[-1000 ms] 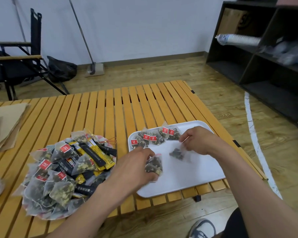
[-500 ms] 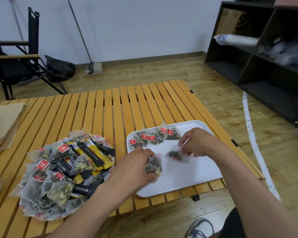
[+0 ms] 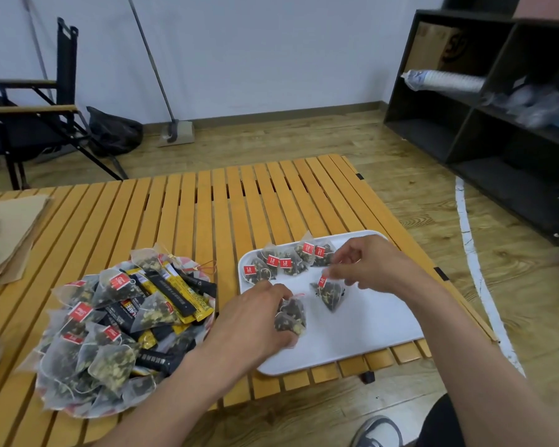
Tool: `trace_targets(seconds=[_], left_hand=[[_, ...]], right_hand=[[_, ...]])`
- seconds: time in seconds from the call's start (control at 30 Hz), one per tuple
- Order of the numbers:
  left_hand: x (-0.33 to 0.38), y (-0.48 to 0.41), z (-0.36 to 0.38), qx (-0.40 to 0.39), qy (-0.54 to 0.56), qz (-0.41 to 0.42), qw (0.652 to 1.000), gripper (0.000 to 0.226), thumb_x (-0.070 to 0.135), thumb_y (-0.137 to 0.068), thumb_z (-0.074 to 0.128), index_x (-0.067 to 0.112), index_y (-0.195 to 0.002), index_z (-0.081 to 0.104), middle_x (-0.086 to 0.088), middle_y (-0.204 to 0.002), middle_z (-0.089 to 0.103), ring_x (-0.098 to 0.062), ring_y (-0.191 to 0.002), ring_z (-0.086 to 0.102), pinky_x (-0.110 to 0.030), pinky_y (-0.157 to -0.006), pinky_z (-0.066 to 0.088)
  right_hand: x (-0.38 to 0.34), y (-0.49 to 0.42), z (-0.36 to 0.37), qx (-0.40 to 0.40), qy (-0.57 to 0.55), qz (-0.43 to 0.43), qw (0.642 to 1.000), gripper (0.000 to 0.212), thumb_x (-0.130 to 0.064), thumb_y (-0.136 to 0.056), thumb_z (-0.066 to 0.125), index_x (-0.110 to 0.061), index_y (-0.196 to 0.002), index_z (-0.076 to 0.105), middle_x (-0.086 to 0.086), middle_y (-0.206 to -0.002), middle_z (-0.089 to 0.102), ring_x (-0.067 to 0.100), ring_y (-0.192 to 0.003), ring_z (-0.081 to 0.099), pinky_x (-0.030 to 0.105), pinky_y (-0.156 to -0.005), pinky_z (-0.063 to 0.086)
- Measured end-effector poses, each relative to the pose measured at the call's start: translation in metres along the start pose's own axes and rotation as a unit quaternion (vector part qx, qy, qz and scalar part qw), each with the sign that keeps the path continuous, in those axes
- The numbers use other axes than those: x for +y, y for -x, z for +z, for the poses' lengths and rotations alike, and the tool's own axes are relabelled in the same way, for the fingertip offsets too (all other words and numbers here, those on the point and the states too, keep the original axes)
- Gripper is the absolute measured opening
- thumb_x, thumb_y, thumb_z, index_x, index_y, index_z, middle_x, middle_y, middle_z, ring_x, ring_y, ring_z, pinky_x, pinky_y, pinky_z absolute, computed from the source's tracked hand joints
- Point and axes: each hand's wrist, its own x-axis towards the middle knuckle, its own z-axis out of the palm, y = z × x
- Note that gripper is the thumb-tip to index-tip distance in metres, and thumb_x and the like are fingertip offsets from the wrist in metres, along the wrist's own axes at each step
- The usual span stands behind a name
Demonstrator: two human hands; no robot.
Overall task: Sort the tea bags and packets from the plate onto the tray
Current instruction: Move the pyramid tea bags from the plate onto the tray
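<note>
**Both hands over the tray, each with tea in its fingers**

The left hand reaches in from the near edge of the surface, forearm slanting across the gap between plate and tray. It lies palm down over the tray's near-left part. Its fingers are curled round a clump of tea bags, one bag or two, I cannot tell. The right hand comes from the right, wrist bent, over the tray's middle. Its thumb and forefinger are narrowed to a pinch by the red tag of a single tea bag, while the other fingers are loosely spread. Whether that bag touches the tray is unclear.

The white tray sits at the near right corner of the surface. A row of tea bags with red tags lies along its far-left edge.

The plate stands to the tray's left, near the front edge. It is heaped with pyramid tea bags and with yellow and black stick packets on its far-right side.
</note>
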Motion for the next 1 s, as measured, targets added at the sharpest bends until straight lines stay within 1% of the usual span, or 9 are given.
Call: trace_targets(seconds=[0.07, 0.17, 0.3, 0.43, 0.53, 0.7, 0.77, 0.9, 1.0], left_hand=[[0.0, 0.0, 0.0, 0.001, -0.001, 0.0, 1.0, 0.071, 0.053, -0.078, 0.08, 0.034, -0.14, 0.05, 0.012, -0.129, 0.056, -0.011, -0.106, 0.06, -0.027, -0.074, 0.044], [0.0, 0.0, 0.001, 0.003, -0.002, 0.002, 1.0, 0.071, 0.053, -0.079, 0.079, 0.034, -0.14, 0.049, 0.013, -0.13, 0.056, -0.011, -0.11, 0.06, -0.029, -0.08, 0.049], [-0.001, -0.001, 0.002, 0.008, 0.002, 0.003, 1.0, 0.071, 0.053, -0.078, 0.079, 0.034, -0.14, 0.049, 0.013, -0.133, 0.056, -0.011, -0.112, 0.06, -0.029, -0.083, 0.05], [0.001, -0.002, 0.004, 0.004, -0.001, 0.009, 1.0, 0.072, 0.053, -0.08, 0.078, 0.034, -0.141, 0.048, 0.012, -0.134, 0.055, -0.013, -0.113, 0.061, -0.032, -0.086, 0.054], [0.003, -0.002, 0.005, 0.0, 0.012, 0.014, 1.0, 0.072, 0.052, -0.079, 0.079, 0.035, -0.141, 0.048, 0.012, -0.134, 0.054, -0.011, -0.111, 0.06, -0.032, -0.087, 0.054], [-0.001, -0.001, 0.003, 0.002, 0.039, 0.018, 0.999, 0.077, 0.054, -0.077, 0.08, 0.038, -0.144, 0.044, 0.016, -0.14, 0.049, -0.006, -0.111, 0.059, -0.03, -0.089, 0.053], [-0.003, -0.001, 0.0, 0.005, 0.034, 0.01, 0.999, 0.082, 0.057, -0.075, 0.08, 0.037, -0.145, 0.043, 0.015, -0.141, 0.049, -0.007, -0.112, 0.06, -0.029, -0.09, 0.053], [-0.005, -0.003, -0.004, -0.006, 0.033, -0.01, 0.999, 0.083, 0.061, -0.071, 0.083, 0.035, -0.141, 0.049, 0.013, -0.131, 0.056, -0.009, -0.102, 0.062, -0.029, -0.084, 0.051], [-0.004, 0.0, -0.002, -0.015, 0.04, -0.011, 0.999, 0.077, 0.055, -0.072, 0.085, 0.034, -0.138, 0.052, 0.013, -0.128, 0.059, -0.007, -0.092, 0.058, -0.026, -0.081, 0.048]], right_hand=[[-0.002, -0.001, 0.013, -0.012, 0.087, -0.001, 0.996, 0.04, -0.043, -0.065, 0.093, -0.023, -0.093, 0.072, -0.004, -0.086, 0.071, 0.014, -0.078, 0.069, 0.029, -0.062, 0.051], [0.0, -0.006, 0.014, -0.005, 0.171, 0.031, 0.985, 0.013, -0.018, -0.078, 0.081, -0.02, -0.088, 0.075, -0.003, -0.078, 0.069, 0.019, -0.08, 0.069, 0.032, -0.072, 0.057], [0.019, -0.021, -0.014, 0.123, 0.097, 0.072, 0.985, 0.015, -0.01, -0.086, 0.068, -0.023, -0.081, 0.071, 0.001, -0.078, 0.072, 0.023, -0.071, 0.067, 0.035, -0.072, 0.06], [0.026, -0.043, -0.023, 0.223, 0.061, 0.022, 0.973, 0.015, -0.011, -0.087, 0.069, -0.022, -0.097, 0.07, 0.003, -0.082, 0.071, 0.017, -0.065, 0.061, 0.025, -0.051, 0.045], [0.021, -0.059, -0.013, 0.184, 0.043, -0.03, 0.982, 0.022, -0.013, -0.089, 0.07, -0.02, -0.111, 0.07, -0.004, -0.082, 0.071, 0.013, -0.066, 0.062, 0.023, -0.049, 0.042], [0.023, -0.06, -0.014, 0.138, 0.075, -0.054, 0.986, 0.059, -0.015, -0.083, 0.078, -0.024, -0.137, 0.056, -0.004, -0.108, 0.068, 0.022, -0.086, 0.065, 0.027, -0.062, 0.046], [0.025, -0.059, -0.017, 0.142, 0.09, -0.042, 0.985, 0.058, -0.015, -0.084, 0.077, -0.022, -0.137, 0.056, 0.0, -0.114, 0.069, 0.024, -0.089, 0.065, 0.029, -0.066, 0.047], [0.024, -0.055, -0.01, 0.079, 0.072, -0.044, 0.993, 0.057, -0.009, -0.083, 0.073, -0.021, -0.136, 0.057, 0.001, -0.112, 0.069, 0.023, -0.084, 0.066, 0.027, -0.058, 0.047], [0.021, -0.045, -0.016, 0.112, 0.108, -0.018, 0.988, 0.056, -0.011, -0.083, 0.073, -0.022, -0.136, 0.057, 0.0, -0.12, 0.068, 0.024, -0.087, 0.065, 0.027, -0.058, 0.046]])
